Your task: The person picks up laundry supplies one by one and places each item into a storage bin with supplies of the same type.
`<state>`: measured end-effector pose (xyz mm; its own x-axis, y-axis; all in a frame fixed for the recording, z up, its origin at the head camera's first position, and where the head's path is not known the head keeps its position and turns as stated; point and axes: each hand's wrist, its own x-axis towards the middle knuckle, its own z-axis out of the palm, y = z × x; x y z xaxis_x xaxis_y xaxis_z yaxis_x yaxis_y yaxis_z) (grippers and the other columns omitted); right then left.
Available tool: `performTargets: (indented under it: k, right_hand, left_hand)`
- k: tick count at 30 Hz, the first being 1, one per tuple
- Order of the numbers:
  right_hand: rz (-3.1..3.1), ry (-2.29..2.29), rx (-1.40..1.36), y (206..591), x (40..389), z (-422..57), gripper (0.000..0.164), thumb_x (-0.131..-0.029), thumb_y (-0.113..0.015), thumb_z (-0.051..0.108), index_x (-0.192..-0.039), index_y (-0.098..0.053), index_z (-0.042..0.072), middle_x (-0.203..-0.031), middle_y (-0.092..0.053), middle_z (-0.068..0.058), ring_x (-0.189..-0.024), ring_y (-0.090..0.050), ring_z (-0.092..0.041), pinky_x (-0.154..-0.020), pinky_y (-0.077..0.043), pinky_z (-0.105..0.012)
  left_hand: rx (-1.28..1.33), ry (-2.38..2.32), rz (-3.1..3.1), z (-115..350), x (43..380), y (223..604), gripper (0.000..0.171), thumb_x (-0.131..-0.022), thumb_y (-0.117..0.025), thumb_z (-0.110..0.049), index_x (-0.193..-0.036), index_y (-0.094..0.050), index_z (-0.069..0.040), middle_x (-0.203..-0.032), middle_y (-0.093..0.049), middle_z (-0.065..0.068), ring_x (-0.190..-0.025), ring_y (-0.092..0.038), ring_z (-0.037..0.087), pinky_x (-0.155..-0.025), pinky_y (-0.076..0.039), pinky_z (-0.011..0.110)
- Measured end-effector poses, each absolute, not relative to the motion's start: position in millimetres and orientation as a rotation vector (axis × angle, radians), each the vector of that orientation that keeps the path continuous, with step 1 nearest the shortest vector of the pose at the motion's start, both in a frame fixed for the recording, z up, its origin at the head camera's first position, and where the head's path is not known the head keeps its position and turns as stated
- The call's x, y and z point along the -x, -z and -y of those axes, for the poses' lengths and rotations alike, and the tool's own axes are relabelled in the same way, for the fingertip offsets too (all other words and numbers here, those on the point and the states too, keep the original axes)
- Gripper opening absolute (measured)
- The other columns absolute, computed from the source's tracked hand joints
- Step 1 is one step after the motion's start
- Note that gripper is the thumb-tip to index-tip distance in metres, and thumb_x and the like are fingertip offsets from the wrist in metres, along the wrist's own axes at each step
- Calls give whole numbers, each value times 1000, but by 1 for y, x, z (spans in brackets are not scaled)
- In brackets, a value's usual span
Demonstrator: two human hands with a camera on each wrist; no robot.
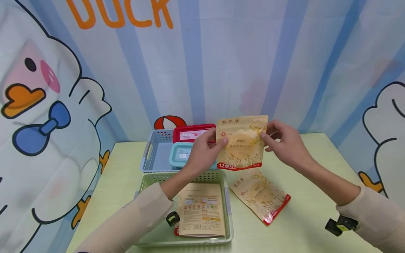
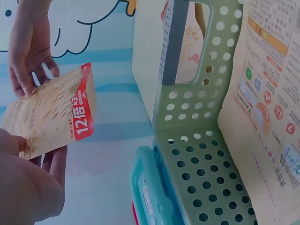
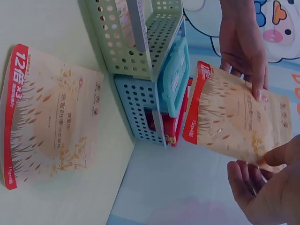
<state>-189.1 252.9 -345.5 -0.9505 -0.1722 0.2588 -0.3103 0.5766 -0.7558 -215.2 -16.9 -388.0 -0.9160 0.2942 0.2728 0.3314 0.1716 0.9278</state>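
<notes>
Between both hands a beige pouch (image 1: 242,147) with a red bottom strip is held upright above the table, its printed front facing the head camera. My left hand (image 1: 204,147) pinches its left edge, thumb on the front. On the opposite edge, my right hand (image 1: 284,142) pinches the pouch near its upper corner. Below it a second beige pouch (image 1: 261,195) of the same print lies on the table, tilted, front up. A green basket (image 1: 229,211) stands to the left, holding a beige pouch (image 1: 202,214) with its text side up.
Behind the green basket stands a blue basket (image 1: 158,154). In it are a teal-lidded box (image 1: 180,154) and a red-lidded box (image 1: 193,128), both partly hidden by the left hand and pouch. A striped curtain (image 1: 221,63) with duck drawings hangs behind the pale table (image 1: 310,196).
</notes>
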Motion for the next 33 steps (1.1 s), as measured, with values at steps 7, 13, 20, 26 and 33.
performTargets:
  k: [7,13,20,26,33]
  right_hand:
    - [2667,-1384,-380,346,185,-245,32,-108,-63,16,-133,-55,-2,-111,-65,-18,-101,-69,-36,-75,-62,-27]
    - [2695,-1411,-378,347,183,-242,45,-108,-64,19,-147,-53,0,-119,-66,-17,-104,-70,-34,-79,-61,-27]
    - [2697,-1536,-344,344,179,-235,59,-107,-64,18,-159,-42,0,-125,-60,-19,-112,-68,-34,-83,-62,-28]
    - [2668,-1653,-330,343,178,-231,58,-108,-63,14,-159,-41,0,-132,-57,-21,-122,-62,-37,-87,-61,-28]
    - [2630,-1763,-301,340,176,-233,58,-109,-61,14,-161,-39,-1,-136,-55,-23,-127,-60,-36,-90,-60,-27]
  left_hand:
    - [501,1941,2401,22,216,388,35,-103,-73,-36,-129,-67,-14,-113,-75,4,-92,-78,18,-77,-64,36]
    - [398,2004,2356,25,219,389,32,-101,-76,-33,-118,-66,-8,-106,-79,6,-88,-77,20,-75,-64,35]
    - [294,2030,2299,26,222,387,33,-100,-77,-33,-110,-56,-9,-102,-80,8,-82,-76,23,-69,-62,31]
    - [146,1969,2314,26,223,385,27,-103,-72,-31,-110,-54,-12,-102,-79,8,-75,-74,22,-62,-58,28]
    - [176,1889,2275,23,223,387,21,-108,-64,-31,-115,-58,-13,-118,-74,7,-83,-72,23,-66,-60,30]
